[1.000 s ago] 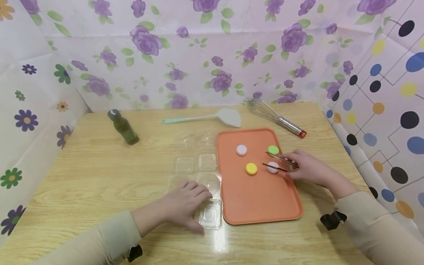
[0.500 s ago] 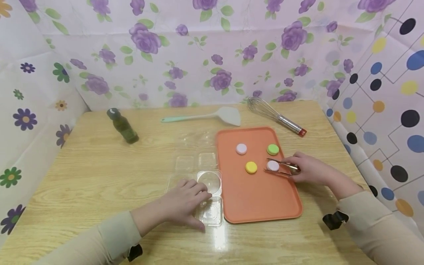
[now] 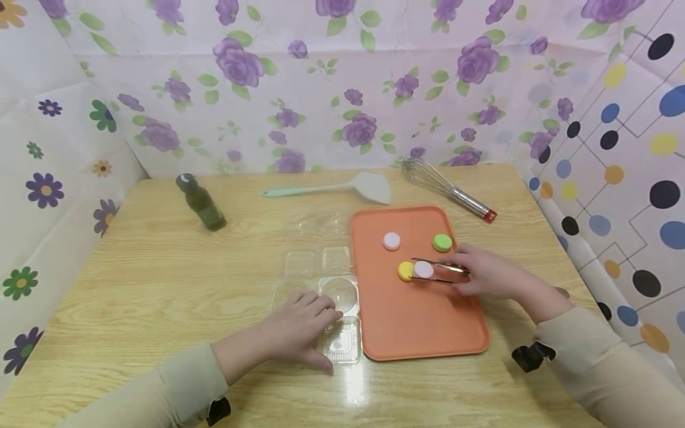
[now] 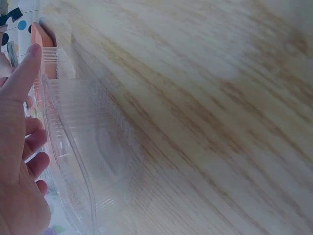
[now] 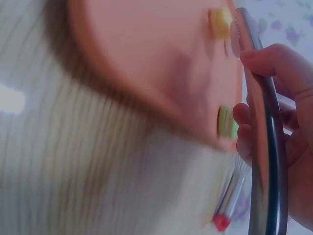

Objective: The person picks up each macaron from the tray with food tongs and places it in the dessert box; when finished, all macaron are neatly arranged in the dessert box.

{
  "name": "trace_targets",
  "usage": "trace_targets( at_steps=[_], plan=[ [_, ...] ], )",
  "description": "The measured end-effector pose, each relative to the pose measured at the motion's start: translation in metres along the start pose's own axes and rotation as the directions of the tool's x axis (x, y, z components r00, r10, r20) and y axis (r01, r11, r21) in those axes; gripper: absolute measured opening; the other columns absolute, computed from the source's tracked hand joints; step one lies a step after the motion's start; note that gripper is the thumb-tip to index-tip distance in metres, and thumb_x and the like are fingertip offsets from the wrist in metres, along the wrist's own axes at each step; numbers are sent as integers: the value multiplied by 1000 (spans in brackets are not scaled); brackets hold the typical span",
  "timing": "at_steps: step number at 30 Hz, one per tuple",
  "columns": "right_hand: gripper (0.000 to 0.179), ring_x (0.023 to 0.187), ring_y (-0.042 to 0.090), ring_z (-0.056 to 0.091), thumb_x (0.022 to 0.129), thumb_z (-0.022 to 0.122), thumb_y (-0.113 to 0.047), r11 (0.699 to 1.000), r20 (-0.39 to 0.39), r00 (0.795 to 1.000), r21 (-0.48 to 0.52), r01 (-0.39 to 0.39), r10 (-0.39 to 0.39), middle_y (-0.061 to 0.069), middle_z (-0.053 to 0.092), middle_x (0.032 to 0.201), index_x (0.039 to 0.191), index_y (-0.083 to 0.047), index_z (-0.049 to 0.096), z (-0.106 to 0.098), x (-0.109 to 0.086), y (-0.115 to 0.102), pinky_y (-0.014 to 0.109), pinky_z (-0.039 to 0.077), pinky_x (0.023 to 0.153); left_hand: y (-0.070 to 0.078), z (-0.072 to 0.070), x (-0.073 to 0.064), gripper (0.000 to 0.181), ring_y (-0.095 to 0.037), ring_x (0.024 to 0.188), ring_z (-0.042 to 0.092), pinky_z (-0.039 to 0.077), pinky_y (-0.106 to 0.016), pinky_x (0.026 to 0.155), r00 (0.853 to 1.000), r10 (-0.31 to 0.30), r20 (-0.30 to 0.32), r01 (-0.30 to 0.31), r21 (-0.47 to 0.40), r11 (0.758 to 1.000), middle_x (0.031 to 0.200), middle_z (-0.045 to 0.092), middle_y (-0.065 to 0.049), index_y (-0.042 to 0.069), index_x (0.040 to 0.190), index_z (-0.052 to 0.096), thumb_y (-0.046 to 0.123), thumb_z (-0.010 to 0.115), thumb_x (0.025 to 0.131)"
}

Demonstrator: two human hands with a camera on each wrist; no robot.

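Note:
My right hand (image 3: 489,271) holds metal tongs (image 3: 449,267), their serrated tips pinching a pale pink macaron (image 3: 423,269). That macaron overlaps a yellow macaron (image 3: 404,271) in the head view. Another pale pink macaron (image 3: 391,241) and a green macaron (image 3: 442,242) lie on the orange tray (image 3: 423,333). In the right wrist view the tongs (image 5: 266,147) run down past the thumb and fingertips. My left hand (image 3: 299,333) rests on a clear plastic container (image 3: 340,294) left of the tray, its fingers bent lightly over the edge; the container (image 4: 98,142) has ribbed walls.
Behind the tray lie a whisk (image 3: 449,189) and a spatula (image 3: 342,187) with a mint handle. A dark green bottle (image 3: 201,202) is at the back left. Patterned cloths (image 3: 342,89) border the wooden table (image 3: 160,285).
The tongs came around the right-hand pink macaron and closed on it. My right hand then carried it left toward the yellow macaron. My left hand has stayed on the container.

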State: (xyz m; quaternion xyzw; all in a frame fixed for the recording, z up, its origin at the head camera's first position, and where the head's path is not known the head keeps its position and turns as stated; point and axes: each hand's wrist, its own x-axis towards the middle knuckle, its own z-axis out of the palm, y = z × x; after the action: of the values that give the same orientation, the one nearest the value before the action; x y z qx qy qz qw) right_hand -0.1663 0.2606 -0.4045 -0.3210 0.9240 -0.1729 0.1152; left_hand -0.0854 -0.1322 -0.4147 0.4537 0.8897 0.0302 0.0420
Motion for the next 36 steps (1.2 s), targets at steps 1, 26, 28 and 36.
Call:
trace_targets(
  at_steps=[1,26,28,36],
  plan=[
    [47,77,16,45,78,72,-18,1000,7,1000,1,15,-15,4,52,98,123,-13,61,0,2,-4,30,40,65,0,0,0,86,-17,103,44,35,-36,87,1000,-1,0,1,-5,1000,120,49,1,14,126,51,75,60,66],
    [43,77,7,50,82,69,-21,925,173,909,114,363,-378,-4,51,99,123,-16,61,22,36,-112,19,44,66,2,1,-5,88,-18,107,42,34,-35,86,996,-78,-51,73,-80,994,119,49,2,13,125,51,72,67,61],
    [42,77,7,49,82,68,-20,921,188,902,122,370,-388,-3,51,99,123,-16,61,25,37,-117,18,43,66,2,2,-5,89,-18,107,42,34,-35,86,995,-79,-54,74,-77,994,119,49,2,13,125,51,72,67,60],
    [42,78,4,45,80,71,-22,900,158,886,69,430,-435,-7,50,100,121,-14,63,34,41,-126,15,42,67,2,3,-6,88,-17,107,42,33,-34,85,995,-78,-61,73,-84,994,119,49,2,13,124,51,71,69,60]
  ],
)
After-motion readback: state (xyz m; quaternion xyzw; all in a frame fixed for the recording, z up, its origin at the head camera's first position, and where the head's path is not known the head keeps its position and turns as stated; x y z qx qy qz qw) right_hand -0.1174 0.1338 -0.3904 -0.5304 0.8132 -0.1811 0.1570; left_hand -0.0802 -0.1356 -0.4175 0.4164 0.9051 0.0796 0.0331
